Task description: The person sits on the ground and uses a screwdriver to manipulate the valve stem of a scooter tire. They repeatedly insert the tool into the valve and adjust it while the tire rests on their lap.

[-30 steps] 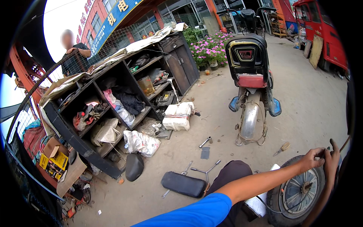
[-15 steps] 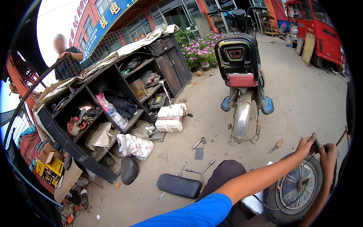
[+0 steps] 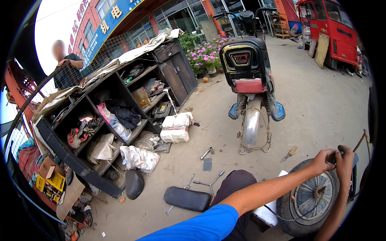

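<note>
At the right, my left hand [image 3: 323,161] and my right hand [image 3: 344,162] meet just above a wheel [image 3: 306,209] with a black tyre and dull metal hub. Both have curled fingers around a small dark item that I cannot make out. A thin black cable runs across the wheel beside a white block [image 3: 266,215]. On the ground lie pliers [image 3: 290,154], a socket wrench [image 3: 208,152], a three-arm wrench [image 3: 213,184], a spanner [image 3: 189,182] and a black padded seat [image 3: 187,198], near my dark-clothed knee.
A scooter [image 3: 246,80] with a rear box stands ahead. A dark shelf unit [image 3: 175,80] holding bags and junk is at left, a person [image 3: 68,70] behind it. A white bundle [image 3: 175,129], a saddle [image 3: 134,184], potted flowers [image 3: 203,56] and a red vehicle [image 3: 335,36] are around.
The scene has slid left in the picture as the camera turned. My fingers have shifted about the small item, the left hand's fingertips now lower and more tucked in.
</note>
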Action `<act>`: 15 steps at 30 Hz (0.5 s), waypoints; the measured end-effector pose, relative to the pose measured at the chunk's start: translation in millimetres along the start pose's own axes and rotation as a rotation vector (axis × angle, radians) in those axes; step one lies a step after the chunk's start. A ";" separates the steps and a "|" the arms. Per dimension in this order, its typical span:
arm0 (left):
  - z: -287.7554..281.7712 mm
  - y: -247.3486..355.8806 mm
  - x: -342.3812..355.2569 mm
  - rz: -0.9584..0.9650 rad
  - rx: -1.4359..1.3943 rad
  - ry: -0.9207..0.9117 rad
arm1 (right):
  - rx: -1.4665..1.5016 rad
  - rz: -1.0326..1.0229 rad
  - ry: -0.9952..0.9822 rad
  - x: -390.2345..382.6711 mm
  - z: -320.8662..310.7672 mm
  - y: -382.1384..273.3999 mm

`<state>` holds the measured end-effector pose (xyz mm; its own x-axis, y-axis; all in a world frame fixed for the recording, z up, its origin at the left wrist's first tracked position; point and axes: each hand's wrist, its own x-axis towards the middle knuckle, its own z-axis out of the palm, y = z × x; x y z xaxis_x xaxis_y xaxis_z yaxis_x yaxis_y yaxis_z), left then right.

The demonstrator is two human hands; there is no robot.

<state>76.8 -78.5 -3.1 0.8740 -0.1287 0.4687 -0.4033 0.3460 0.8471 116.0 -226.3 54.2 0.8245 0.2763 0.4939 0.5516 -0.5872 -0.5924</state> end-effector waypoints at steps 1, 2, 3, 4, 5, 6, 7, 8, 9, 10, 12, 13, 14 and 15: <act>0.2 3.4 -2.2 -0.029 -0.037 0.012 | 0.015 0.021 0.000 0.1 -3.1 -1.2; 0.6 6.3 -3.8 -0.058 -0.075 0.024 | 0.029 0.043 0.000 -0.2 -6.7 -2.5; 0.9 9.7 -4.7 -0.068 -0.032 0.031 | -0.003 0.043 0.038 -1.6 -10.9 -5.4; 0.3 13.9 -5.8 -0.076 0.014 0.039 | -0.032 0.042 0.076 -3.3 -14.4 -10.0; -0.2 15.2 -6.2 -0.085 0.060 0.046 | -0.062 0.041 0.115 -3.8 -17.7 -12.0; -3.0 2.9 -3.3 -0.096 0.085 0.058 | -0.027 0.074 0.080 1.7 -19.5 -1.6; -6.8 3.5 -2.5 -0.144 0.059 0.054 | -0.032 0.081 0.054 2.0 -25.1 -8.9; -10.7 5.7 -0.2 -0.191 0.031 0.051 | -0.038 0.086 0.026 0.8 -33.1 -22.3; -13.3 6.1 1.0 -0.238 0.003 0.049 | -0.043 0.092 -0.003 0.4 -36.7 -28.9; -10.5 -0.2 6.1 -0.208 -0.175 0.081 | -0.016 0.108 -0.054 1.3 -37.8 -29.4; -16.9 -7.9 11.7 -0.196 -0.182 0.078 | 0.039 0.138 -0.160 3.8 -37.9 -28.6; -16.7 -10.2 14.7 -0.192 -0.190 0.069 | 0.077 0.087 -0.118 2.2 -35.7 -23.4; -13.4 -10.2 17.3 -0.204 -0.207 0.070 | 0.114 0.035 -0.075 -2.5 -30.1 -14.7; -9.5 -10.3 20.0 -0.215 -0.225 0.072 | 0.150 -0.017 -0.032 -6.2 -23.7 -3.3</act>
<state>101.0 -75.8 -4.7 0.9527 -0.1581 0.2595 -0.1444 0.5158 0.8444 106.1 -244.1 68.1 0.8169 0.3108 0.4859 0.5766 -0.4626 -0.6735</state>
